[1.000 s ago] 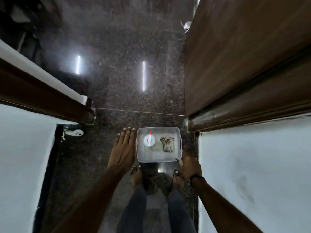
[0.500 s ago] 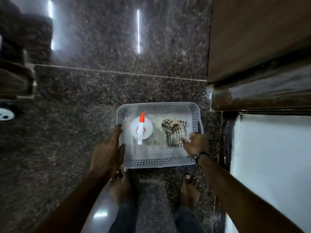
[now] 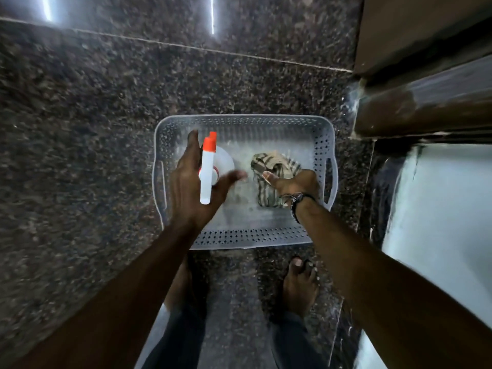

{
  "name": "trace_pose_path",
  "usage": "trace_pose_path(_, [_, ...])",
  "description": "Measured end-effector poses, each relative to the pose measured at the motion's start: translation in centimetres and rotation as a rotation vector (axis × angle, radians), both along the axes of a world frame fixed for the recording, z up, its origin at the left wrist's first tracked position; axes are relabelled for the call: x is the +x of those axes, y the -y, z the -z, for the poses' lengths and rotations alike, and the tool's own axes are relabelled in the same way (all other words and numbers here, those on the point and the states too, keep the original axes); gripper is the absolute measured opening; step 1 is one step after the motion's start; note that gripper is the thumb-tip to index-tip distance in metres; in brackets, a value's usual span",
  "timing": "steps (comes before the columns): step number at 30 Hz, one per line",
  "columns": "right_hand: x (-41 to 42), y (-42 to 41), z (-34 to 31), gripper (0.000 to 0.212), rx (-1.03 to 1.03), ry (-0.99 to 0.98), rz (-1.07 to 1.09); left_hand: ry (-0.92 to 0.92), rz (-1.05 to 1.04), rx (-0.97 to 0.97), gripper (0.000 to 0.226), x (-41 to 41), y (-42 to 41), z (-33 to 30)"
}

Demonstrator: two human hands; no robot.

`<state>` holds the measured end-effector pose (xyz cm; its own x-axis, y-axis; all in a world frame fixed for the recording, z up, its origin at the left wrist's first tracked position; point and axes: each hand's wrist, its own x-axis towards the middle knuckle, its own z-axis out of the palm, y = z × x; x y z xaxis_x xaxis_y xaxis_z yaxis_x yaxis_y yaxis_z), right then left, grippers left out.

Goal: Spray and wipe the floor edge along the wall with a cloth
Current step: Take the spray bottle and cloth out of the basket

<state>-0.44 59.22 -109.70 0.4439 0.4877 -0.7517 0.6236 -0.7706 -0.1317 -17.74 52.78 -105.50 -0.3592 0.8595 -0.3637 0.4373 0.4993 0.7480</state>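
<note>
A perforated plastic basket [image 3: 243, 239] sits on the dark granite floor [image 3: 80, 129], holding a checked cloth [image 3: 269, 166] at 3 o'clock and a spray bottle [image 3: 207, 169] at 9 o'clock. Since half a second ago the left hand [image 3: 189, 187] has come over the bottle, fingers spread open, and the right hand [image 3: 298, 183] has closed onto the cloth.

A home interior, likely a passage by a doorway: polished dark granite floor [image 3: 106, 129] fills most of the frame, a brown wooden door frame [image 3: 426, 107] stands at upper right, a white painted wall [image 3: 452, 209] below it, and bare feet [image 3: 300, 286] at bottom centre.
</note>
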Motion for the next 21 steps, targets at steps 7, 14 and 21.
trace_pose_path(7, [1.0,2.9,-4.4,0.029,0.212,-0.253,-0.301,-0.012,0.077,0.108,0.065,0.7,-1.1,-1.5])
trace_pose_path(14, [7.1,8.5,-11.9,0.050,0.347,-0.166,-0.350,0.303,0.325,-0.160,0.069,4.4,-1.6,-5.8])
trace_pose_path(21, [15.1,11.4,-13.9,0.059,0.160,-0.025,-0.558,0.502,0.422,-0.207,0.039,8.7,-3.2,-6.2])
